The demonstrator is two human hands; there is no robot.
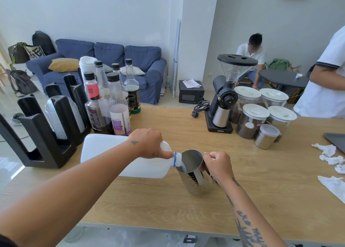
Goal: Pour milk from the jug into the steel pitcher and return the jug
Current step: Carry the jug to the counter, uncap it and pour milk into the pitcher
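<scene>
A white plastic milk jug point(104, 153) lies tipped on its side above the wooden table point(261, 200), its blue-ringed mouth at the rim of the steel pitcher point(196, 181). My left hand point(149, 144) grips the jug by its handle near the neck. The pitcher stands on the table, tilted slightly toward the jug. My right hand point(217, 164) is closed around the pitcher's handle on its right side. White milk shows inside the pitcher's near wall.
Several syrup bottles point(115, 104) and a black cup-and-lid holder point(52, 127) stand at the left. A black coffee grinder point(224, 101), lidded jars point(252, 121) and a steel canister point(266, 136) stand at the back right. Crumpled tissues point(330, 159) lie at the right edge. A person point(324, 82) stands at right.
</scene>
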